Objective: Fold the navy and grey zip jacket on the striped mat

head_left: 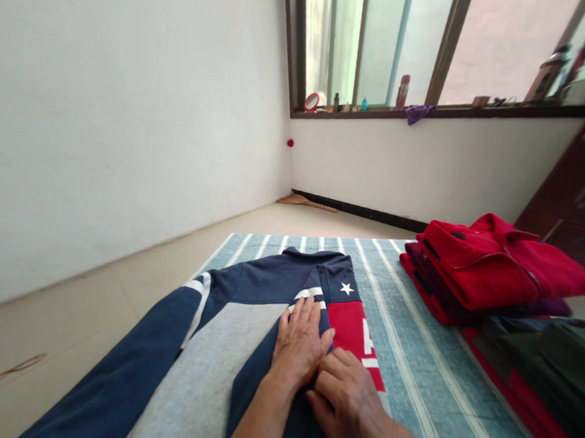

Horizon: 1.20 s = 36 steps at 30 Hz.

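A navy, grey and red jacket (208, 346) lies on the striped cloth with its collar at the far end. Its right side is folded inward, showing a red panel with white lettering and a white star. One navy sleeve is laid back over the body, while the other stretches out to the lower left. My left hand (300, 343) rests flat on the folded sleeve near its white stripes, fingers extended. Beside it, my right hand (347, 396) has curled fingers pressed against the sleeve's edge, seemingly pinching the fabric; its fingertips are partly hidden.
A teal and white striped cloth (403, 360) covers the surface. Folded red clothes (500, 260) are stacked at the right, with dark green clothes (558, 358) nearer. Beyond are a broom (308, 201) on the floor and a windowsill (360, 112) holding small bottles.
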### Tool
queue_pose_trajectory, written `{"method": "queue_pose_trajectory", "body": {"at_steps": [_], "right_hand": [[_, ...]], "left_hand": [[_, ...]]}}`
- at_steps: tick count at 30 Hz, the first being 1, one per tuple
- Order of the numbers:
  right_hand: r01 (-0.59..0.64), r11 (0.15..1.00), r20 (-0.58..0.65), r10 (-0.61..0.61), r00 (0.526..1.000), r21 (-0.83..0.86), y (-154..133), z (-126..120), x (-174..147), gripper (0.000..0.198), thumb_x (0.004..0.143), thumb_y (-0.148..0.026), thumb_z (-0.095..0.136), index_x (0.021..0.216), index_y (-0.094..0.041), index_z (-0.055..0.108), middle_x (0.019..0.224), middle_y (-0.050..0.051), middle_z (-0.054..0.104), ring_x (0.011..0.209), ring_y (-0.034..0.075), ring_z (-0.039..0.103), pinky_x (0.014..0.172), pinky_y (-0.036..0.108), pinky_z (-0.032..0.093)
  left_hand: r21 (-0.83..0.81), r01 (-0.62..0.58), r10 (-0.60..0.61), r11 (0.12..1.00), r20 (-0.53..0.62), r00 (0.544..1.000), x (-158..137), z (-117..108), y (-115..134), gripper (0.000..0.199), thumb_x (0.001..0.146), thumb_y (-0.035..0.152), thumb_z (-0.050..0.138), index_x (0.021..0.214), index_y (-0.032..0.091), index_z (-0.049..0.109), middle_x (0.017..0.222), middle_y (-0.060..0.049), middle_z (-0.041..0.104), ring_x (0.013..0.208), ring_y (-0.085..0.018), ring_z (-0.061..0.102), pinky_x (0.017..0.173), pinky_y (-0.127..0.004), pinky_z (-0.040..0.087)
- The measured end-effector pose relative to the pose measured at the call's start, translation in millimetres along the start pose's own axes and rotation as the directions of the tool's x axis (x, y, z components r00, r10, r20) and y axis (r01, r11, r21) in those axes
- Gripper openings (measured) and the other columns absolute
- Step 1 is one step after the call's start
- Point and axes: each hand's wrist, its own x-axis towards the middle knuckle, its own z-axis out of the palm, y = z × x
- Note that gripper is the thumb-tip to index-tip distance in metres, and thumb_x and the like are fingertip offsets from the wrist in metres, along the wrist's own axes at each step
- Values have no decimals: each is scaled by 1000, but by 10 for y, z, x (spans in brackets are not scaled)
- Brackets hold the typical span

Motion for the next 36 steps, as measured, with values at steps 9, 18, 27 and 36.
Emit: {"method": "queue_pose_trajectory", "body": {"at_steps": [9, 18, 27, 36], "right_hand": [[6, 1000, -15, -6, 1000, 6, 6, 10, -5, 15, 81, -12, 53, 69, -18, 49, 74, 3, 60, 69, 17, 50, 63, 31, 37], [11, 1000, -8, -11, 1000, 11, 7, 7, -6, 14, 82, -11, 51, 70, -18, 49, 75, 3, 60, 70, 17, 50, 63, 31, 37], [8, 1000, -18, -8, 1000, 20, 3, 8, 1, 15, 82, -12, 52, 69, -18, 49, 75, 2, 60, 70, 17, 51, 63, 31, 38], [-1, 1000, 0, 1, 1000, 17, 12, 9, -12, 14, 81, -12, 52, 70, -18, 49, 75, 3, 60, 70, 17, 51, 64, 31, 39]], "left_hand": [[9, 10, -10, 1000, 20, 1000, 2, -4, -4, 56, 92, 42, 43, 142, 16, 41, 152, -7, 34, 141, -24, 27, 115, -45, 22], [2, 4, -4, 1000, 19, 1000, 0, 1, -3, 56, 92, 42, 42, 142, 16, 41, 152, -8, 34, 141, -24, 27, 115, -46, 22], [-5, 7, -7, 1000, 20, 1000, -2, 7, -8, 57, 92, 42, 43, 142, 16, 40, 152, -8, 34, 141, -24, 26, 116, -46, 21], [-5, 9, -9, 1000, 18, 1000, 12, -1, -7, 56, 91, 41, 44, 141, 16, 41, 151, -8, 35, 141, -24, 27, 115, -46, 22]]}}
